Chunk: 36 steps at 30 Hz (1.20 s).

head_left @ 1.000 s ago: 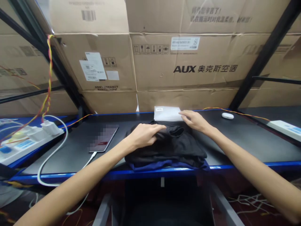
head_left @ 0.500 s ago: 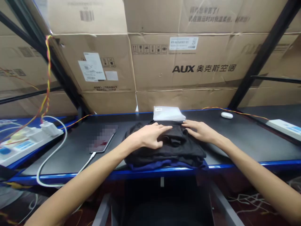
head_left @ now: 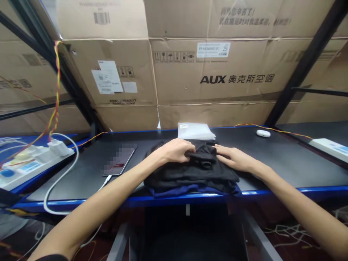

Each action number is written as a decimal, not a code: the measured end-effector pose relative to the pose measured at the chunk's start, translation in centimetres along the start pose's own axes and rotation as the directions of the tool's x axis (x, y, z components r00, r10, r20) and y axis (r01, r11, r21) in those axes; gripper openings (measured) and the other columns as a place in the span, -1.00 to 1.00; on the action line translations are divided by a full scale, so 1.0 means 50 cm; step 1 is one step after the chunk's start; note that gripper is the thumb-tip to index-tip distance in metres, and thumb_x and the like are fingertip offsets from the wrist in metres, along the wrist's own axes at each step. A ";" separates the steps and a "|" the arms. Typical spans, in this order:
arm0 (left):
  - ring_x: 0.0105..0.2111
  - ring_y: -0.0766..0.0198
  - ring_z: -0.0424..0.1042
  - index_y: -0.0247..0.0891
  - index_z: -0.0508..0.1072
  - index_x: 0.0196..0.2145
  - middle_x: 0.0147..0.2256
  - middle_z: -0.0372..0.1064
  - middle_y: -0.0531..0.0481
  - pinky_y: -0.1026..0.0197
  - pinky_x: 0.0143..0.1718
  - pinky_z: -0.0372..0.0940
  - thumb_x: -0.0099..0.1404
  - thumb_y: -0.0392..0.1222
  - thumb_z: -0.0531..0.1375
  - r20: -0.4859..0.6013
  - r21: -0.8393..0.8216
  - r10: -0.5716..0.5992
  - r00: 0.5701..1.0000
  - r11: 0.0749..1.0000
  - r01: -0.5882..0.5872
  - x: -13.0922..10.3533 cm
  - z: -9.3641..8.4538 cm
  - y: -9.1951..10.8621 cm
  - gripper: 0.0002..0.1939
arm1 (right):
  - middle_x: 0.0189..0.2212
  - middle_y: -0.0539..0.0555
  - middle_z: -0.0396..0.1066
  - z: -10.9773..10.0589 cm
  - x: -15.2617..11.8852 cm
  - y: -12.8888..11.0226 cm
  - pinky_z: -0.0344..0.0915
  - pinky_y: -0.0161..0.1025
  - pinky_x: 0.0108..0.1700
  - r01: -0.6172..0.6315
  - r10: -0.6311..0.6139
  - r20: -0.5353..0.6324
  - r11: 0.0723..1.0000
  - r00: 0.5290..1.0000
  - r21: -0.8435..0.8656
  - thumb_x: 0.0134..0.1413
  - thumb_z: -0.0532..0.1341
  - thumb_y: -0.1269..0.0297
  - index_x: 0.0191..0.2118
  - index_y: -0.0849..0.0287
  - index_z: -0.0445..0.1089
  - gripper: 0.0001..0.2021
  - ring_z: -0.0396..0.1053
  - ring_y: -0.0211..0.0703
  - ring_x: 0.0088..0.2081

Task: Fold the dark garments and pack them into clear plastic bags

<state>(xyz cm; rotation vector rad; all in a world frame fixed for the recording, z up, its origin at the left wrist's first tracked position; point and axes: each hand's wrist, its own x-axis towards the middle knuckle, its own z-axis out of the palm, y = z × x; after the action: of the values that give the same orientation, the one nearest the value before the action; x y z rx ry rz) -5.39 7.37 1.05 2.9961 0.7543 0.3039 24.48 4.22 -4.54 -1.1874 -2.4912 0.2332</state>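
A stack of folded black clothes (head_left: 187,174) lies at the front edge of the dark tabletop, with a dark blue garment (head_left: 190,189) at the bottom. On top of the stack, my left hand (head_left: 178,150) has its fingers curled and closed on the black cloth, gathering a fold. Its exact garment type cannot be made out. My right hand (head_left: 235,157) rests against the right side of the stack, fingers stretched out and touching the fabric. Just behind the clothes lie white translucent plastic bags (head_left: 195,130), flat and piled.
A phone (head_left: 121,161) on a white charging cable (head_left: 77,159) lies to the left. Power strips (head_left: 331,146) stand at both sides. A small white case (head_left: 263,133) sits at the back right. Cardboard (head_left: 176,83) walls the back between black metal posts.
My left hand has gone from pointing fingers laid on the cloth to curled fingers gripping it, and the cloth bunches up. My right hand has shifted slightly right and down.
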 end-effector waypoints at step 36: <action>-0.51 0.35 0.43 -0.22 0.33 0.10 -0.42 0.43 0.08 0.29 -0.46 0.41 0.33 -0.13 0.15 -0.241 -0.835 -0.556 0.795 0.536 0.122 0.037 0.035 0.085 -0.61 | 0.23 0.25 0.32 0.018 0.006 -0.031 0.27 0.13 0.25 -0.076 0.062 -0.171 0.994 0.983 -0.079 0.28 0.07 -0.04 0.16 0.13 0.39 -0.51 0.29 0.15 0.23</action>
<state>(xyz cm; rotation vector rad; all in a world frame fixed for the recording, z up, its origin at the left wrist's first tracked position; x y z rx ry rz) -1.48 4.52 0.00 1.8484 0.9135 1.0751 22.86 3.49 -4.80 -1.2735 -2.3364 0.0416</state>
